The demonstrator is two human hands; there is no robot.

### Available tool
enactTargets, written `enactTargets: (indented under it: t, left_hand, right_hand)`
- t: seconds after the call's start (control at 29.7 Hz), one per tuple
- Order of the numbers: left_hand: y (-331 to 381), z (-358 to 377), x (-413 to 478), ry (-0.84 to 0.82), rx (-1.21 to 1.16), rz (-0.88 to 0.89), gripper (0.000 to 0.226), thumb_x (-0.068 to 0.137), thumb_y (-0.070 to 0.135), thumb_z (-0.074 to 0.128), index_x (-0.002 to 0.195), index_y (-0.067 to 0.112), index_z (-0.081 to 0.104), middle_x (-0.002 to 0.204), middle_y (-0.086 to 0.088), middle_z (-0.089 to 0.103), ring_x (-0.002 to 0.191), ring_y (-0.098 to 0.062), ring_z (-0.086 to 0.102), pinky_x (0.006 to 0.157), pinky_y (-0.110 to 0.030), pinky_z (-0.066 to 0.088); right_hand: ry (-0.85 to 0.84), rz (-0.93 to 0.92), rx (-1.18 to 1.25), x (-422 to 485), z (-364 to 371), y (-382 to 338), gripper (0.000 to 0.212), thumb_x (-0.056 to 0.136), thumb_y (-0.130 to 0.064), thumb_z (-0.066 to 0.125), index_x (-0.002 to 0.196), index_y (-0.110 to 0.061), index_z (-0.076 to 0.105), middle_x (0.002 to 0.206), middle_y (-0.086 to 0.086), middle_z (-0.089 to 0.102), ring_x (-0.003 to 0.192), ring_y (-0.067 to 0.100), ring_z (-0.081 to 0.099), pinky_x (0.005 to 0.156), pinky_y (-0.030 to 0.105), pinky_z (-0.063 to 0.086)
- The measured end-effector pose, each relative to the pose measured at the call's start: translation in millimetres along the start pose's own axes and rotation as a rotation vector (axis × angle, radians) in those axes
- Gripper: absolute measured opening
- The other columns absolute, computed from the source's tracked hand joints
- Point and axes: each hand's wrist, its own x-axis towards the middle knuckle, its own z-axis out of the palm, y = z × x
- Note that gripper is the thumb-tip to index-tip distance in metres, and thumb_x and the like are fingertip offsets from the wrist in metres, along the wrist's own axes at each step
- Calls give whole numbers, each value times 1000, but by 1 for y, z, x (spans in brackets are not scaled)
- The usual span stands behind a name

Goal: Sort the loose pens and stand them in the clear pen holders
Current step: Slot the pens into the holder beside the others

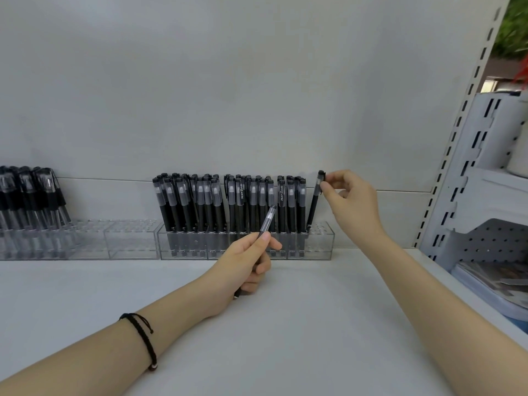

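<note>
A clear pen holder (320, 242) stands at the back of the white shelf, packed with several black pens (228, 204) with clear caps. At its right end a single black pen (314, 204) leans in a hole, and my right hand (348, 201) pinches its cap near the top. My left hand (248, 261) grips another black pen (267, 221) in front of the holder, its clear cap pointing up and to the right. No loose pens lie on the shelf.
Further left stand an empty clear holder (128, 241) and a holder with several black-grip pens (31, 195). A white slotted upright (457, 124) and grey perforated brackets (485, 241) bound the right side, with booklets (497, 281) below.
</note>
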Motion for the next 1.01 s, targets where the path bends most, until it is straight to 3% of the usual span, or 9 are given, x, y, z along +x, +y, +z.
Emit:
enactTargets:
  t: [0.2,0.37,0.54,0.64,0.77,0.87,1.01]
  left_hand:
    - [1,1,-1,6,-1,-29,32,101,43,39,101,17,57,52,7,38,43,-7,22,40,-18,19]
    - [2,2,0,6,-14,-36,34,101,44,38,102,16,57,52,5,39,41,-7,22,39,-17,19]
    - [2,2,-1,2,-13,-42,34,101,44,38,102,16,58,52,5,40,42,-7,22,39,-18,19]
    - [2,1,1,11,-25,-55,34,101,43,37,101,16,57,52,4,40,42,-8,21,40,-18,18]
    - [3,2,2,8,-70,-87,32,103,39,35,93,16,54,52,2,40,40,-8,21,40,-16,17]
    - [3,2,1,8,-62,-77,31,103,37,34,91,16,53,53,3,41,42,-9,22,40,-18,18]
    - [3,3,-2,7,-49,-19,29,104,36,35,92,16,52,55,2,40,45,-10,21,42,-19,17]
  right_hand:
    - [-38,-47,-54,-2,4,-5,9,91,-17,64,90,-26,62,81,-15,62,70,17,58,71,28,45]
    - [12,22,-1,-1,8,-1,6,92,-20,63,88,-25,62,80,-15,62,70,15,57,69,31,47]
    - [-1,126,13,2,6,6,6,90,-20,66,86,-22,63,82,-1,65,59,9,52,69,31,48]
    - [-50,119,-41,1,5,5,10,88,-22,67,80,-24,63,77,-4,64,54,12,54,64,32,51]
    - [-33,74,-190,-9,6,0,10,87,-31,66,80,-24,65,76,-12,63,66,8,53,66,30,46]
    - [1,40,-107,-18,8,-12,20,88,-35,66,75,-19,65,71,-9,63,65,8,51,65,28,43]
    - [-221,12,40,-35,15,-36,26,86,-37,69,69,-17,70,62,-2,65,55,4,51,59,26,44]
